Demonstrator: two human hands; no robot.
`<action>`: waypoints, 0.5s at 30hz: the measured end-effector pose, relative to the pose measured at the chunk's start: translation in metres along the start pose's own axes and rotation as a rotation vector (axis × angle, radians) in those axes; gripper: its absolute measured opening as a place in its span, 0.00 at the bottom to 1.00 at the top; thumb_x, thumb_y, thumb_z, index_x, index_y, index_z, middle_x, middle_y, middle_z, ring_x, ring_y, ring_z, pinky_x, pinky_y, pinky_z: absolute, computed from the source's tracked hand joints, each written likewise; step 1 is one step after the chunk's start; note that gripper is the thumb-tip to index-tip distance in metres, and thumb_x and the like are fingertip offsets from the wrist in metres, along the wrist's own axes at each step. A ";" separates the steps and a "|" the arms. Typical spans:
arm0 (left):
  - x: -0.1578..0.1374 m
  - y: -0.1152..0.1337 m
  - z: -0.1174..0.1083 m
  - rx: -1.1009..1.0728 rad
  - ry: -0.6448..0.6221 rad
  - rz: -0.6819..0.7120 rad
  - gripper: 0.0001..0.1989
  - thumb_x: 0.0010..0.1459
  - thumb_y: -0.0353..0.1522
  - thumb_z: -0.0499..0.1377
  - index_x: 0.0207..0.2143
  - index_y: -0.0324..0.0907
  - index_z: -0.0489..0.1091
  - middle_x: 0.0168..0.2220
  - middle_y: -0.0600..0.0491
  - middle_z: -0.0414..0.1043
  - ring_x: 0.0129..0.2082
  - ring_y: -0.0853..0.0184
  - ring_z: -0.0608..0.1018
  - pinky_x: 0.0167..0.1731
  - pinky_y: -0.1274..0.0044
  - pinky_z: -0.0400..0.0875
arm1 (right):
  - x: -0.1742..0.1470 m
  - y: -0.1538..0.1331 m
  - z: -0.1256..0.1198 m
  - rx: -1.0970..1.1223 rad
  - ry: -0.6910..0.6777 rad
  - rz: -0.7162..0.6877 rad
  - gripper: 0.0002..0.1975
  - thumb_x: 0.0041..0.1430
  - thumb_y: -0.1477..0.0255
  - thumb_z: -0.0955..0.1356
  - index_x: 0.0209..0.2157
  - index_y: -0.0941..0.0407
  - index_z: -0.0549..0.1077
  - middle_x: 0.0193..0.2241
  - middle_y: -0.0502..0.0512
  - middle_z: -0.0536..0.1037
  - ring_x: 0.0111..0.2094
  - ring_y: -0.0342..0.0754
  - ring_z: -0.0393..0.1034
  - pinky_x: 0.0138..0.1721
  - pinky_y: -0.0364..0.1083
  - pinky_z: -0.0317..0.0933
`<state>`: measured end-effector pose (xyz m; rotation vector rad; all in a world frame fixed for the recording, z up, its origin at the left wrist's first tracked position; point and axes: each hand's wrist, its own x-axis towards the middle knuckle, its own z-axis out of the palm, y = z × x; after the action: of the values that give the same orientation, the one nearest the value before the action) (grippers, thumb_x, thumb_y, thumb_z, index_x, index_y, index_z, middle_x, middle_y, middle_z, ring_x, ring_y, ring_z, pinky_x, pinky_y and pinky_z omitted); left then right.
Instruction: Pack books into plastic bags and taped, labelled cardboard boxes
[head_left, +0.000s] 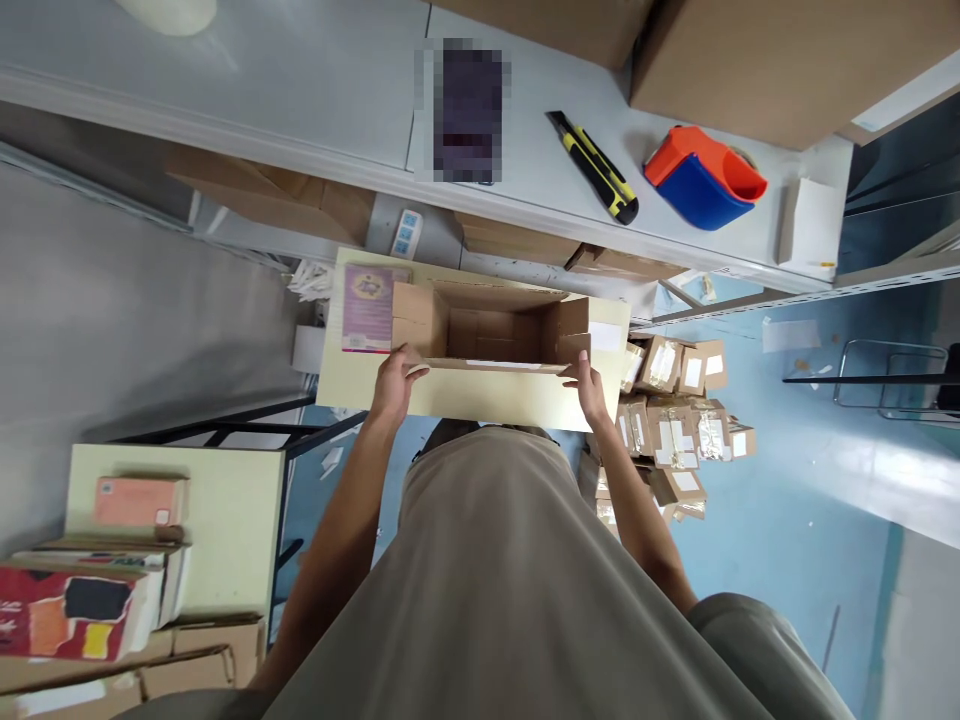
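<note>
An open cardboard box (495, 347) sits on a pale yellow table (480, 400) in front of me, its flaps folded outward and nothing visible inside. My left hand (397, 378) is closed on the box's near left corner, fingers at the flap. At the near right corner, my right hand (586, 385) grips the flap edge between thumb and fingers. A purple book (367, 308) lies on the table beside the box's left end, partly under its left flap. A white paper (604, 336) shows at the right end.
On the shelf beyond lie a yellow-black utility knife (594, 168) and an orange-blue tape dispenser (703, 178). Several taped cartons (675, 430) are piled on the floor at right. Books (82, 605) stack on a side table (232, 520) at left.
</note>
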<state>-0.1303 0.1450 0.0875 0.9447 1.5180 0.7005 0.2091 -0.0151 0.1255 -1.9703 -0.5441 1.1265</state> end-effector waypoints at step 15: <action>0.063 -0.010 -0.085 0.008 0.089 -0.040 0.28 0.57 0.48 0.60 0.53 0.42 0.81 0.59 0.40 0.84 0.60 0.52 0.83 0.58 0.64 0.79 | -0.080 -0.138 0.108 -0.382 0.262 -0.761 0.24 0.81 0.57 0.66 0.72 0.47 0.72 0.65 0.65 0.78 0.70 0.63 0.72 0.71 0.69 0.70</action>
<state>-0.2165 0.2010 0.0615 0.8966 1.6141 0.7162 0.0771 0.0580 0.2453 -1.8967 -1.2931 0.2984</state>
